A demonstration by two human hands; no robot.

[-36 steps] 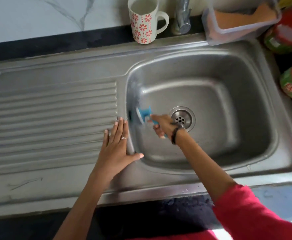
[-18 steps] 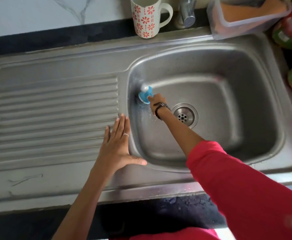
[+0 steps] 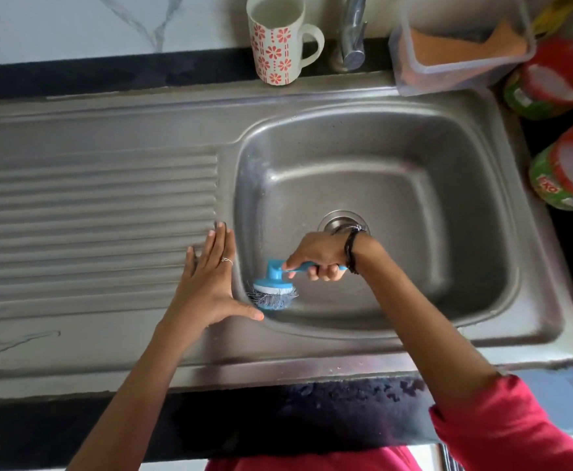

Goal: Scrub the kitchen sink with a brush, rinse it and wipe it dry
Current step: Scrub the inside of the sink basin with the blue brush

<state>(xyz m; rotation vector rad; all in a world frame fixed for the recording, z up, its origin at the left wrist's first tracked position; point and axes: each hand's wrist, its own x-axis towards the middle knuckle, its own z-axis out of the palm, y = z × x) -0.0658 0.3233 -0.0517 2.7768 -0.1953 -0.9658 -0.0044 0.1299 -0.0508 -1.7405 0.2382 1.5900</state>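
The steel sink [image 3: 475, 212] has a deep basin on the right and a ribbed drainboard [image 3: 94, 212] on the left. My right hand [image 3: 319, 258] grips the handle of a blue scrub brush [image 3: 273, 287]. Its bristles press against the basin's near-left corner. My wrist hides most of the drain [image 3: 342, 220]. Flat on the drainboard beside the basin's left rim lies my left hand [image 3: 210, 283], fingers straight and thumb spread along the rim.
A white mug [image 3: 276, 39] with red flowers stands on the back ledge, next to the tap base [image 3: 353, 39]. A clear plastic box [image 3: 461, 49] holding an orange sponge sits at the back right. Two red-lidded green jars [image 3: 567, 168] stand on the right.
My right hand has drawn the brush from the basin's far-left wall toward me, down to the near-left corner. The left hand has stayed flat in place.
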